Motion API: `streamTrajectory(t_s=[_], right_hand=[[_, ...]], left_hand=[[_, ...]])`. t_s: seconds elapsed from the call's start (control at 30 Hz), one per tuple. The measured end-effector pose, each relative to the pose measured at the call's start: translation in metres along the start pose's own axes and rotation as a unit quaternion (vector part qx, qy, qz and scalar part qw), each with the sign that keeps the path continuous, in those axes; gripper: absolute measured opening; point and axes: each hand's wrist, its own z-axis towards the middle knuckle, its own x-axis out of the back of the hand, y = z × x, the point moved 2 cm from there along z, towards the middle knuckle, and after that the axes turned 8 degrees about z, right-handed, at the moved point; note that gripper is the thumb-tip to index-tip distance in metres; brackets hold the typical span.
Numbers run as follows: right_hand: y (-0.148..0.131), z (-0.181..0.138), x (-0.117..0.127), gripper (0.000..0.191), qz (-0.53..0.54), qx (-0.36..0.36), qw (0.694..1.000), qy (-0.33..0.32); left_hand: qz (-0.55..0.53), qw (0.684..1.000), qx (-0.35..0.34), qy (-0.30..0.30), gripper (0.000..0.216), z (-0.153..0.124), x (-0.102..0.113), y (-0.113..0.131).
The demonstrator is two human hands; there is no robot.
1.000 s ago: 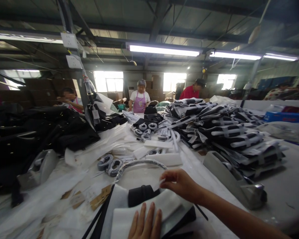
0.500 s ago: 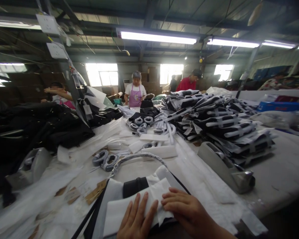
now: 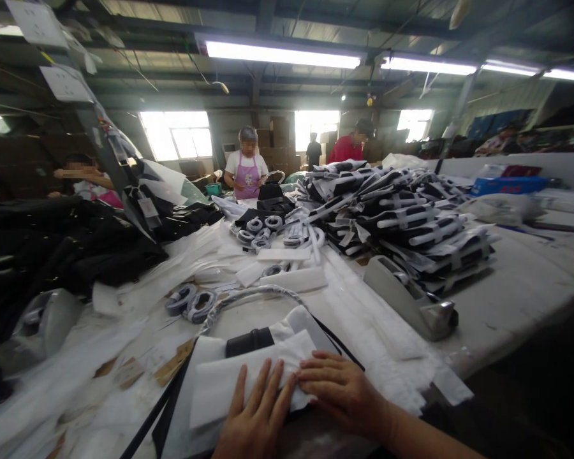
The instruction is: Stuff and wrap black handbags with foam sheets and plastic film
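A black handbag (image 3: pixel 249 342) lies in front of me, its arched handle (image 3: pixel 263 290) wrapped in clear plastic. White foam sheet (image 3: pixel 215 381) covers much of its front. My left hand (image 3: pixel 256 408) rests flat on that sheet with its fingers apart. Beside it, my right hand (image 3: pixel 342 389) lies over the sheet's right end, fingers extended close together and slightly bent. The fingertips of both hands nearly meet. A dark strap runs out at the bag's lower left, and the bag's lower part is hidden by my hands.
Coiled wrapped straps (image 3: pixel 191 303) lie beyond the bag. Grey tape dispensers stand at right (image 3: pixel 406 299) and left (image 3: pixel 38 325). Wrapped black bags (image 3: pixel 402 217) are piled at back right, black goods (image 3: pixel 52 242) at left. A person in a purple apron (image 3: pixel 247 172) stands across the table.
The camera view has shifted, so the scene sits further left and slightly higher. My left hand's fingers have slid up against my right fingertips; both hands stay on the foam sheet.
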Motion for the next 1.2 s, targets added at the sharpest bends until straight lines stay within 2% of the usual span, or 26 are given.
streamTrajectory(t_s=[0.1,0.27,0.37,0.53,0.73,0.8,0.9,1.0,1.07,1.2], right_hand=[[0.0,0.0,0.0,0.023,-0.014,0.042,0.999,0.014],[-0.002,-0.001,0.0,0.023,-0.009,0.055,0.998,0.032],[-0.003,-0.002,0.001,0.023,-0.003,0.072,0.996,0.045],[-0.005,-0.004,0.003,0.022,-0.013,0.095,0.994,0.053],[-0.005,-0.005,0.01,0.02,-0.011,0.109,0.993,0.043],[-0.009,-0.002,0.016,0.023,0.011,0.091,0.996,0.01],[-0.015,0.004,0.022,0.032,0.083,0.02,0.996,-0.032],[-0.018,0.009,0.019,0.017,0.124,-0.05,0.991,0.022],[-0.017,0.01,0.014,0.008,0.119,-0.063,0.989,0.061],[-0.015,0.01,0.006,0.007,0.091,-0.053,0.993,0.052]], left_hand=[[-0.036,0.999,0.008,-0.005,0.043,0.003,0.0,0.004],[-0.039,0.997,-0.065,-0.014,0.054,-0.004,-0.005,0.0],[-0.067,0.996,-0.05,0.01,0.051,-0.008,-0.006,-0.004],[-0.052,0.997,-0.054,-0.029,0.054,-0.006,-0.001,-0.004],[-0.033,0.998,-0.055,-0.022,0.055,-0.001,0.007,-0.003],[-0.025,0.997,-0.059,-0.032,0.054,0.001,0.006,-0.003],[-0.025,0.997,-0.062,-0.049,0.055,0.001,0.006,-0.002],[-0.04,0.996,-0.057,-0.054,0.06,0.002,0.008,-0.002],[-0.058,0.996,-0.05,-0.055,0.064,0.003,0.01,-0.002],[-0.122,0.99,-0.018,-0.076,0.079,0.006,0.017,-0.004]])
